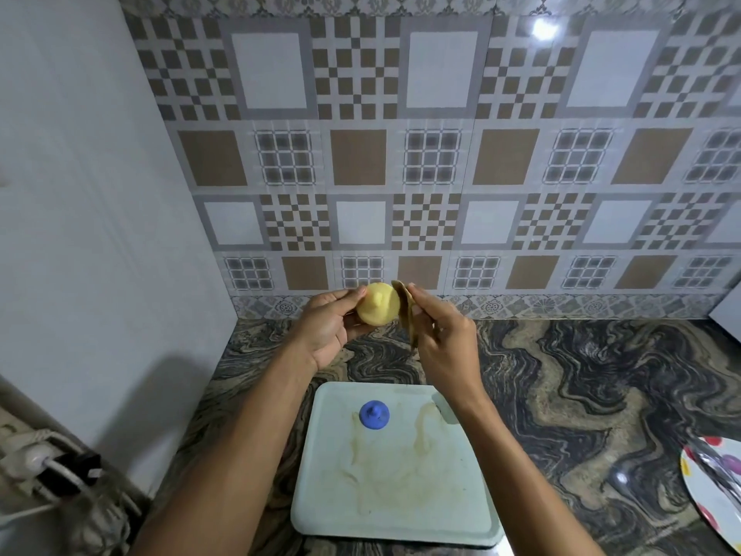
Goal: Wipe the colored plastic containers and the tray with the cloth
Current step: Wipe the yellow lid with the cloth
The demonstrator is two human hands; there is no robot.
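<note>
Item: yellow plastic container (378, 309), small and round, with a short knob facing the camera. Held aloft above the tabletop (581, 395), just past the 12 o'clock edge of the tray. Left hand (331, 329) cups it from the 9 o'clock side, grip closed around it, thumb at its upper rim.

Item: cloth (405, 311), brownish, small, seen edge-on. Pressed against the 3 o'clock side of the yellow container. Right hand (443, 339) has its grip pinched on the cloth, fingers extended along it.

Item: tray (395, 515), pale, rectangular with rounded corners, flat on the tabletop below both forearms. Its surface bears faint tan smears across the middle.

Item: blue plastic container (374, 414), small and round with a knob on top, standing on the tray toward its 11 o'clock corner, apart from the hands.

Item: tabletop, dark stone with swirling marbled pattern, carrying the tray.

Item: plate (717, 511), white with coloured dots, partly cut off at the frame's 4 o'clock edge, well apart from the tray; something shiny lies on it, too blurred to identify.

Item: tiled wall (441, 154), patterned in brown, grey and white squares, behind the tabletop at 12 o'clock.

Item: plug and cables (36, 461), at the frame's 8 o'clock corner, blurred.
</note>
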